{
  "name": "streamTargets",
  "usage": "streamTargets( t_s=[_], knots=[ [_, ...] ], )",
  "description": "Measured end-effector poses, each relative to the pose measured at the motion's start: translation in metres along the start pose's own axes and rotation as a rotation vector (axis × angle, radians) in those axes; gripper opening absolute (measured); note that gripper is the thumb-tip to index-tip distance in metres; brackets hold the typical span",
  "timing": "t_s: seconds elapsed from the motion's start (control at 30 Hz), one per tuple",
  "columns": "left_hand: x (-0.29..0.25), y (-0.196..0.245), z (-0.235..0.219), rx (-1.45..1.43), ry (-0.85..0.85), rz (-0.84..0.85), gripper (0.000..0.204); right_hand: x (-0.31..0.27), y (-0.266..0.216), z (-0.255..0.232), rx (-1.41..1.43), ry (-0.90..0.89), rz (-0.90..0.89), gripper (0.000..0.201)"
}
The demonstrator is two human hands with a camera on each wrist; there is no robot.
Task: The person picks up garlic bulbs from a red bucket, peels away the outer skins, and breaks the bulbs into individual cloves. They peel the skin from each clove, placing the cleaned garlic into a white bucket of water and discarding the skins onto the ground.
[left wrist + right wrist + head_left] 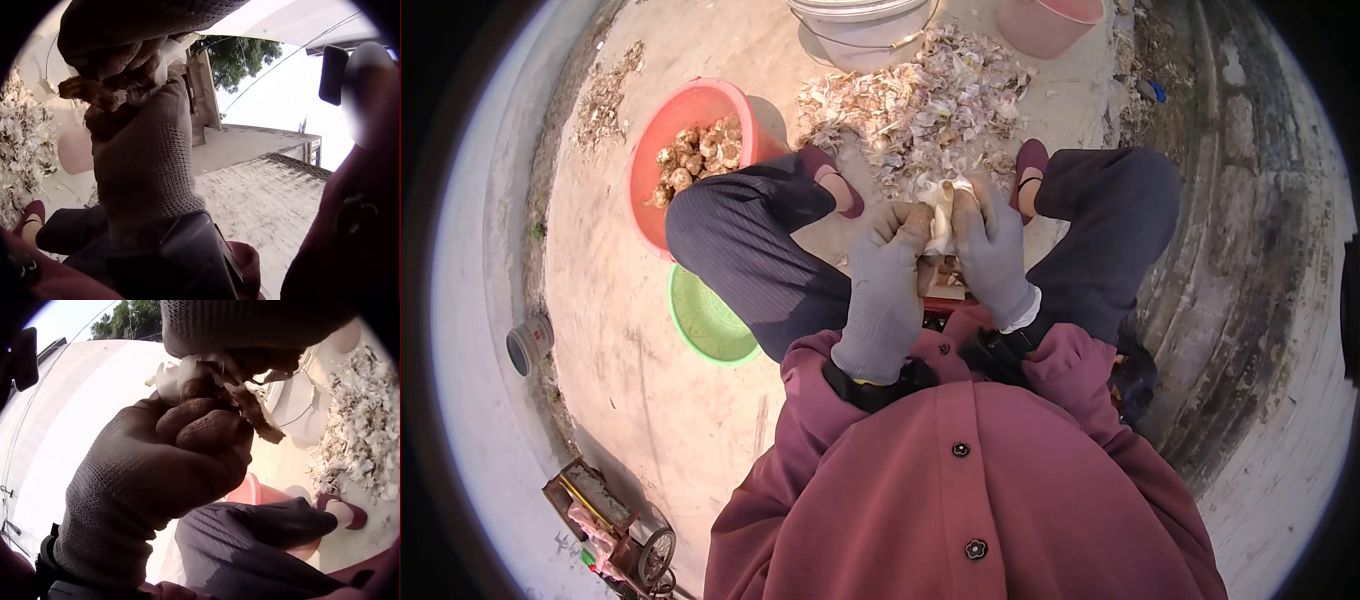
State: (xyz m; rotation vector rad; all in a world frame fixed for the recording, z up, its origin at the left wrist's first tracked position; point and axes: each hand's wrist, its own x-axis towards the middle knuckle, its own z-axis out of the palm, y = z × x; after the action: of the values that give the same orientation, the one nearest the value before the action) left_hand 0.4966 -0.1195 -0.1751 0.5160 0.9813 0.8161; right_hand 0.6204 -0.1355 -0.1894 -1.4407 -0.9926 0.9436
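Both hands wear grey gloves with brown, soiled fingertips. Between them is a whitish garlic bulb [941, 215] with papery skin hanging loose. The left hand [885, 290] pinches it from one side with curled fingers, while the right hand [992, 250] grips the opposite side, thumb near its top. In the left wrist view, the left hand [144, 31] is at the top and the right hand [147, 156] below, with torn brown skin [87, 92] sticking out. Pale cloves or skin [167, 381] show between the hands in the right wrist view; the fingers partly hide them.
A heap of peeled skins [940, 100] lies between the feet. Beside the left leg stand a red tub [640, 185] of garlic bulbs [680, 178] and a green basket [705, 320]. Farther off are a white bucket [865, 35], a pink bucket [1045, 28] and a small cart [605, 510].
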Motion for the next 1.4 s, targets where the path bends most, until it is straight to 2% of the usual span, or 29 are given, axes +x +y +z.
streamTargets(
  t_s=[0.07, 0.1, 0.17, 0.2, 0.3, 0.37, 0.47, 0.5, 0.57, 0.6, 0.63, 0.67, 0.73, 0.8, 0.83, 0.93, 0.97, 1.0, 1.03, 1.07, 1.1, 1.13, 1.17, 1.2, 1.23, 1.27, 1.3, 1.33, 1.4],
  knots=[
    [-0.002, 0.005, 0.003, 0.039, -0.026, 0.006, 0.025, -0.002, -0.009, 0.003, -0.078, 0.001, 0.059, 0.019],
    [-0.003, 0.007, 0.009, 0.054, 0.038, 0.032, 0.024, -0.002, -0.007, 0.004, -0.079, 0.0, 0.06, 0.019],
    [-0.002, 0.004, 0.015, 0.063, 0.1, 0.062, 0.023, 0.001, 0.003, 0.005, -0.354, 0.087, -0.318, 0.019],
    [0.0, 0.0, 0.015, 0.144, 0.143, 0.129, 0.02, 0.001, 0.012, 0.004, -0.356, 0.086, -0.321, 0.019],
    [0.002, -0.002, 0.013, 0.201, 0.192, 0.239, 0.014, 0.004, 0.022, 0.0, -0.326, 0.01, -0.261, 0.021],
    [0.003, -0.003, 0.011, 0.179, 0.195, 0.274, 0.012, 0.006, 0.006, -0.001, -0.134, 0.028, 0.204, 0.022],
    [0.005, -0.001, 0.007, 0.307, 0.201, 0.313, 0.009, -0.002, 0.005, -0.002, 0.054, 0.169, 0.233, 0.024],
    [0.004, 0.0, 0.008, 0.315, 0.212, 0.304, 0.009, -0.005, 0.002, -0.001, 0.055, 0.169, 0.234, 0.024],
    [0.005, 0.0, 0.009, 0.323, 0.218, 0.294, 0.009, -0.008, -0.01, 0.0, 0.332, 0.043, 0.42, 0.024],
    [0.004, -0.002, 0.008, 0.57, 0.196, 0.421, 0.011, -0.009, -0.005, 0.002, 0.331, 0.048, 0.419, 0.024],
    [0.004, -0.003, 0.007, 0.818, 0.172, 0.545, 0.014, -0.008, -0.001, 0.006, 0.238, 0.012, 0.304, 0.024],
    [0.003, -0.004, 0.007, 0.819, 0.172, 0.544, 0.014, -0.007, 0.001, 0.009, 0.147, -0.026, 0.19, 0.024],
    [0.001, -0.006, 0.008, 0.89, 0.11, 0.612, 0.014, -0.006, -0.002, 0.003, 0.054, -0.025, 0.265, 0.025],
    [-0.001, -0.008, 0.009, 0.948, 0.097, 0.619, 0.017, -0.004, -0.003, -0.004, 0.238, -0.073, 0.447, 0.027],
    [-0.003, -0.01, 0.009, 1.004, 0.092, 0.624, 0.021, -0.005, -0.004, -0.005, 0.239, -0.074, 0.45, 0.027],
    [-0.004, -0.007, 0.013, 1.008, 0.048, 0.661, 0.022, -0.006, 0.0, -0.007, 0.259, -0.092, 0.379, 0.027],
    [-0.004, -0.007, 0.014, 1.009, 0.045, 0.661, 0.022, -0.008, 0.012, -0.006, 0.207, -0.109, 0.24, 0.026],
    [-0.003, -0.006, 0.015, 0.903, 0.047, 0.595, 0.02, -0.01, 0.022, -0.006, 0.154, -0.126, 0.1, 0.025],
    [-0.002, -0.005, 0.016, 0.797, 0.049, 0.528, 0.017, -0.008, 0.016, -0.006, 0.156, -0.125, 0.098, 0.025],
    [0.003, -0.007, 0.013, 0.799, 0.05, 0.529, 0.017, -0.006, 0.007, -0.004, 0.17, -0.089, 0.282, 0.025],
    [0.012, -0.01, 0.007, 0.538, 0.069, 0.431, 0.016, -0.005, 0.002, -0.004, 0.184, -0.052, 0.467, 0.024],
    [0.017, -0.009, 0.002, 0.278, 0.086, 0.331, 0.015, -0.005, 0.007, -0.006, 0.185, -0.052, 0.466, 0.024],
    [0.014, 0.003, 0.004, 0.186, 0.117, 0.205, 0.015, -0.003, 0.018, -0.012, 0.377, -0.103, 0.46, 0.025],
    [0.018, 0.003, -0.001, 0.187, 0.118, 0.208, 0.015, -0.001, 0.029, -0.017, 0.569, -0.155, 0.452, 0.026],
    [0.025, 0.0, -0.008, 0.064, 0.097, 0.159, 0.017, 0.001, 0.039, -0.021, 0.571, -0.156, 0.45, 0.026],
    [0.032, 0.0, -0.013, -0.059, 0.075, 0.109, 0.019, 0.003, 0.048, -0.026, 0.589, -0.055, 0.487, 0.027],
    [0.038, 0.0, -0.018, -0.116, -0.034, 0.103, 0.027, 0.004, 0.057, -0.03, 0.604, 0.045, 0.525, 0.028],
    [0.043, 0.0, -0.019, -0.117, -0.031, 0.106, 0.027, 0.004, 0.059, -0.033, 0.604, 0.041, 0.525, 0.028],
    [0.053, -0.001, -0.019, -0.336, -0.201, 0.058, 0.033, 0.002, 0.062, -0.038, 0.575, 0.135, 0.514, 0.029]
  ],
)
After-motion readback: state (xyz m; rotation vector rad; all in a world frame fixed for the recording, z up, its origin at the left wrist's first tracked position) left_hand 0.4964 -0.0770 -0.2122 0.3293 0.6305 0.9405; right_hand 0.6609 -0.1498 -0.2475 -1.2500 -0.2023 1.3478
